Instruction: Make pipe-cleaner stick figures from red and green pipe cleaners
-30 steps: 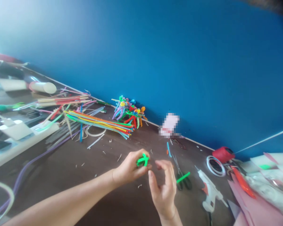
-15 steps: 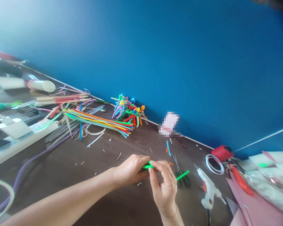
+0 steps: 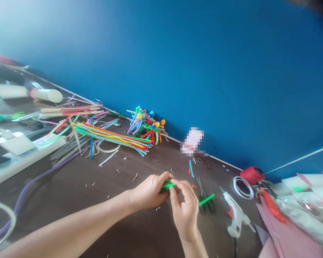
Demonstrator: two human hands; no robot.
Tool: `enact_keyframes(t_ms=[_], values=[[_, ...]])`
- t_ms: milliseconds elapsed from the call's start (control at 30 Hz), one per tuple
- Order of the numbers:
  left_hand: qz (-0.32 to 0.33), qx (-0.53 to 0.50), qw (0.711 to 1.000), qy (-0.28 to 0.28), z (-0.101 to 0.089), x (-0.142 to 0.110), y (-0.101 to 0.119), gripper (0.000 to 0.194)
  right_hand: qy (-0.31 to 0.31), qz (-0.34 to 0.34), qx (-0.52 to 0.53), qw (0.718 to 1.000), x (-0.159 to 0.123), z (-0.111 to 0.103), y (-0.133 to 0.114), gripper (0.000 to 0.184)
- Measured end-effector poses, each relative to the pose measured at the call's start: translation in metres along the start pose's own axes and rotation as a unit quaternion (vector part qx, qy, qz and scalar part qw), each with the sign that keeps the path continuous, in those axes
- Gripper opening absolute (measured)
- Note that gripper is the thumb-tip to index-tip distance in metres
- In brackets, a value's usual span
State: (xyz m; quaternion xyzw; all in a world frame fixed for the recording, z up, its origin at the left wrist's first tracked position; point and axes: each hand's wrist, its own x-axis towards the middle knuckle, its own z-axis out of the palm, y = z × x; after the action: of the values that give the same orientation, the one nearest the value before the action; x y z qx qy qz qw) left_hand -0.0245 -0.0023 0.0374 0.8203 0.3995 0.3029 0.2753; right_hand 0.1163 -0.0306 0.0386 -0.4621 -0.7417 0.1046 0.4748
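Note:
Both my hands meet over the dark wooden table. My left hand (image 3: pixel 148 191) and my right hand (image 3: pixel 185 208) pinch a small bent piece of green pipe cleaner (image 3: pixel 168 185) between them, with the fingers hiding most of it. Just right of my right hand, black-handled scissors (image 3: pixel 205 202) lie open with a short green pipe cleaner piece (image 3: pixel 206 199) across them. Further right rests a white hot glue gun (image 3: pixel 234 214).
A bundle of multicoloured pipe cleaners (image 3: pixel 110 138) and a cluster of pipe cleaner figures (image 3: pixel 146 127) sit against the blue wall (image 3: pixel 204 71). A red spool (image 3: pixel 252 175), a white tape ring (image 3: pixel 241 187) and pink foam sheets (image 3: pixel 285 229) lie right.
My hands have closed together around the green pipe cleaner, which was more visible a second ago and is now mostly covered by my fingers. The view has drifted slightly.

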Motion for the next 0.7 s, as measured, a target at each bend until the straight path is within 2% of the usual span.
enact_keyframes(t_ms=[100,200,333,433,567,700], values=[[-0.011,0.018,1.0,0.015,0.0007,0.0,-0.0023,0.022,0.024,0.02,-0.005,0.999,0.0004,0.0011,0.003,0.015],[0.007,0.072,0.997,0.019,-0.0021,-0.0004,-0.0015,0.019,0.044,0.047,-0.011,0.998,0.0007,0.0017,0.0058,0.014],[0.013,0.155,0.988,-0.011,-0.0038,-0.0002,-0.0001,0.016,0.045,0.075,-0.005,0.996,0.0004,0.0027,0.0084,0.013],[-0.002,0.179,0.983,-0.03,-0.0018,0.0004,-0.002,0.013,0.037,0.079,0.008,0.996,-0.0003,0.0033,0.0093,0.016],[-0.003,0.117,0.992,-0.04,-0.0017,0.0005,-0.0031,0.015,0.035,0.081,0.022,0.996,-0.0003,0.0018,0.0087,0.028],[0.004,0.008,0.998,-0.063,-0.0087,0.0005,0.0027,0.02,-0.016,0.073,0.061,0.995,0.0007,-0.0011,0.007,0.028]])
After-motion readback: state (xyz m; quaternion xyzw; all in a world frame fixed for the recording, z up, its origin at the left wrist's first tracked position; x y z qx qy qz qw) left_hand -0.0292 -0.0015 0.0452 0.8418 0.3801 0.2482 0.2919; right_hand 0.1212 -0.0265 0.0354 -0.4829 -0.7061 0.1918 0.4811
